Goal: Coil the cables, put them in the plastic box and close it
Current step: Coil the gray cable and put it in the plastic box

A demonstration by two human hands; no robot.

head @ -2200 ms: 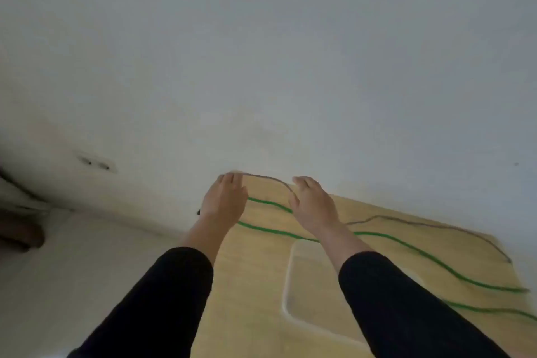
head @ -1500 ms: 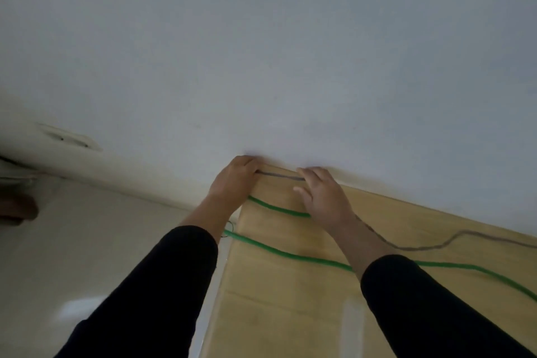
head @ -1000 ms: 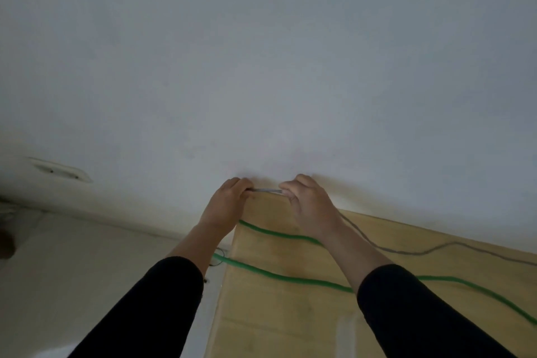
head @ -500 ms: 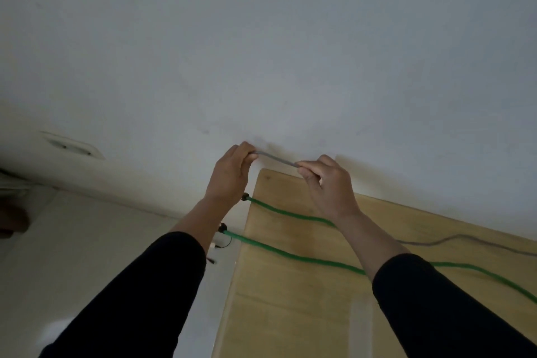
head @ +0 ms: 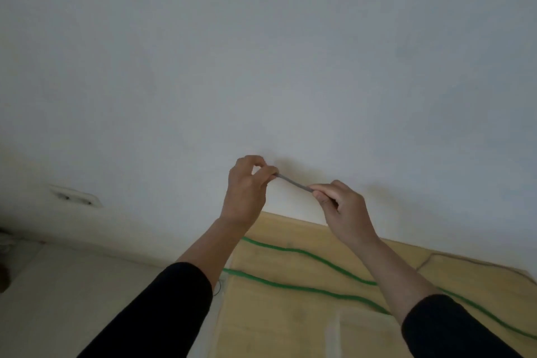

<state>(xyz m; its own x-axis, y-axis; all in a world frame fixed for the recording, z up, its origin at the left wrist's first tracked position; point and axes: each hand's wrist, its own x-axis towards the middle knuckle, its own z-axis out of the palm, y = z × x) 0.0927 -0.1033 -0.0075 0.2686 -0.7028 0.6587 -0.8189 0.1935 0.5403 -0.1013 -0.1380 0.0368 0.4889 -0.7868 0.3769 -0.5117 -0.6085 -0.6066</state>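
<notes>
Since half a second ago both hands have risen off the table, taking the grey cable (head: pixel 293 182) with them, and the view has tipped further up the wall. The cable's end now runs taut between them in the air, in front of the wall. The left hand (head: pixel 247 189) pinches the end between thumb and forefinger; the right hand (head: pixel 343 209) has its fingers curled round the cable a short way along. The rest of it trails down behind the right forearm and lies along the far right of the table (head: pixel 276 322).

This looks like the very start of coiling: an end is held, no loop is formed yet. The next move probably calls for the right hand to slide along, draw slack and bring a loop back to the left.

Two runs of green cable (head: pixel 290 289) lie across the wood, uncoiled, their left ends reaching the table's edge. A clear plastic piece (head: pixel 348 334), likely the box or its lid, shows at the bottom; which one I cannot tell.

The table is pale wood, set against a plain white wall (head: pixel 261 52) with a socket (head: pixel 76 197) low on the left, above a light floor (head: pixel 72 299).
</notes>
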